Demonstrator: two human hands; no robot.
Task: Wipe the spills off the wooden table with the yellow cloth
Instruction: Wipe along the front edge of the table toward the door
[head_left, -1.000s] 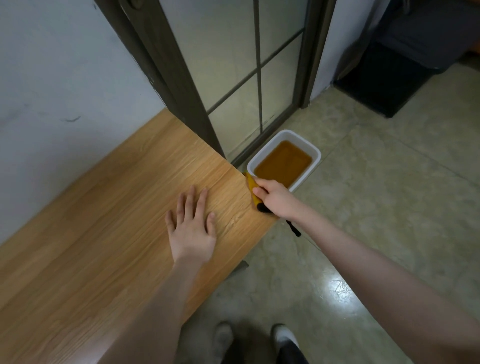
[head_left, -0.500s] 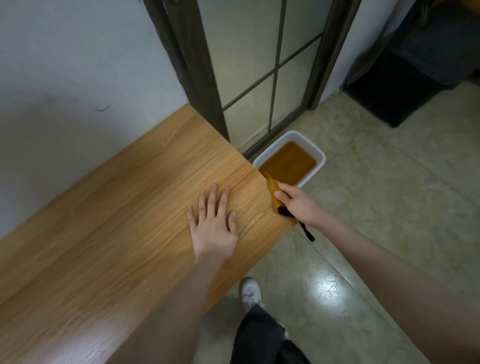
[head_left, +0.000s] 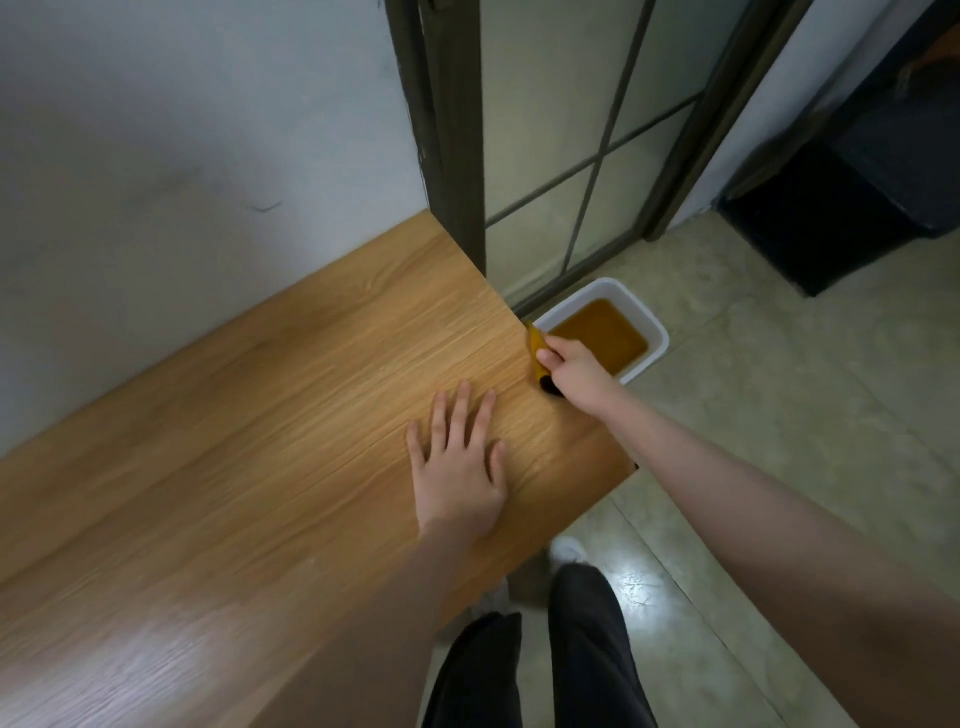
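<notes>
Wooden tabletop (head_left: 260, 441) looks dry, no spills visible. Left hand (head_left: 460, 467) flat, holding nothing; right hand (head_left: 571, 371) pinches yellow cloth (head_left: 536, 349) at tabletop edge, above tub (head_left: 655, 332). Prob nearly done.

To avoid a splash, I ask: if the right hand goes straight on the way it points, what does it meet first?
Probably the white tub of brown liquid, just beyond the right hand; depth is uncertain.

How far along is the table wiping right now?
Mostly done, it seems: the table shows no spills in view. In hand: the right hand holds the yellow cloth at the table's end edge, above the tub of brown liquid on the floor. The left hand rests flat. Left: finishing that edge.
</notes>
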